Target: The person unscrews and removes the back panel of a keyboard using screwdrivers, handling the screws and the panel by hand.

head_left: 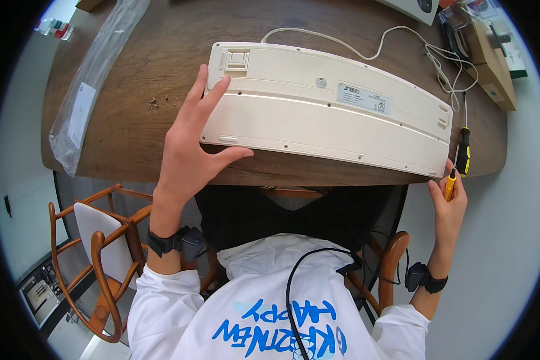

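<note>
The cream keyboard lies underside up across the middle of the frame, close to the front edge of the table. From here I see the left hand spread around its left end, thumb and fingers apart, while the right hand at lower right pinches a yellow-handled tool. A tug on the cable, upper right, could skew the keyboard; a careless sweep leftward might scatter those tiny screws, upper left.
</note>
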### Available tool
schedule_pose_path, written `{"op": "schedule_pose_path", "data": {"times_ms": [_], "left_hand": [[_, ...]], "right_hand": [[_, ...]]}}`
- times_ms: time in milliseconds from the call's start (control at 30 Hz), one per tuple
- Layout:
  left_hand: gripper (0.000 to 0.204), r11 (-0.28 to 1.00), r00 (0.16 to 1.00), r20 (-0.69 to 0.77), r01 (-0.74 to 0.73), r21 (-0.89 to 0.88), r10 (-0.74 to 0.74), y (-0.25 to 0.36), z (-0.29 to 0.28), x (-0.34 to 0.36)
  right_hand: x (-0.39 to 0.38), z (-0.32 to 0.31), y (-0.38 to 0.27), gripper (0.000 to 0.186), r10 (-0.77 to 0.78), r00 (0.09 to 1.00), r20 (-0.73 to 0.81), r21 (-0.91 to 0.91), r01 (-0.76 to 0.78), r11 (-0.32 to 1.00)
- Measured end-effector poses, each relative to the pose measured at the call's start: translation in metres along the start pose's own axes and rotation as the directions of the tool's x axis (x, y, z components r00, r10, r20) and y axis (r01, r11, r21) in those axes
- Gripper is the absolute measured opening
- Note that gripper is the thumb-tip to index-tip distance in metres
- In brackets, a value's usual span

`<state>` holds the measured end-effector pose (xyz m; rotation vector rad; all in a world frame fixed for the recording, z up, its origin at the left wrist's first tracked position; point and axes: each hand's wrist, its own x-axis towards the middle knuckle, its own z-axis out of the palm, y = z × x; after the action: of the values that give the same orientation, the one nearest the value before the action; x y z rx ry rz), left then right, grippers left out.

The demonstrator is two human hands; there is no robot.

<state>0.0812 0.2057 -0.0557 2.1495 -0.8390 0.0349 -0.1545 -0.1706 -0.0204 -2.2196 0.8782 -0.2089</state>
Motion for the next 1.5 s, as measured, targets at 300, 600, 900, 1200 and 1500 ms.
{"op": "schedule_pose_path", "data": {"times_ms": [300, 600, 900, 1200, 1500], "left_hand": [[0.075, 0.952, 0.973, -0.006, 0.225, -0.210, -0.231, 0.005, -0.011, -0.002], [0.063, 0.946, 0.948, -0.004, 0.316, -0.074, -0.317, 0.022, -0.011, -0.024], [0.060, 0.946, 0.946, -0.014, 0.325, 0.008, -0.325, 0.034, -0.008, -0.023], [0.056, 0.952, 0.959, -0.005, 0.283, -0.116, -0.285, 0.038, -0.011, -0.026], [0.062, 0.824, 0.948, -0.003, 0.276, -0.495, -0.319, 0.031, -0.016, -0.024]], "right_hand": [[0.001, 0.000, 0.012, 0.046, -0.031, 0.996, -0.082, -0.005, 0.031, 1.000], [-0.003, 0.001, 0.020, 0.031, -0.145, 0.978, -0.148, 0.003, 0.147, 0.989], [-0.005, -0.001, 0.024, 0.025, -0.050, 0.991, -0.127, 0.319, 0.088, 0.944], [-0.007, 0.001, 0.024, 0.035, 0.150, 0.989, -0.003, 0.655, -0.112, 0.747], [-0.009, 0.009, 0.031, 0.034, 0.124, 0.992, -0.004, 0.718, -0.084, 0.691]]}}
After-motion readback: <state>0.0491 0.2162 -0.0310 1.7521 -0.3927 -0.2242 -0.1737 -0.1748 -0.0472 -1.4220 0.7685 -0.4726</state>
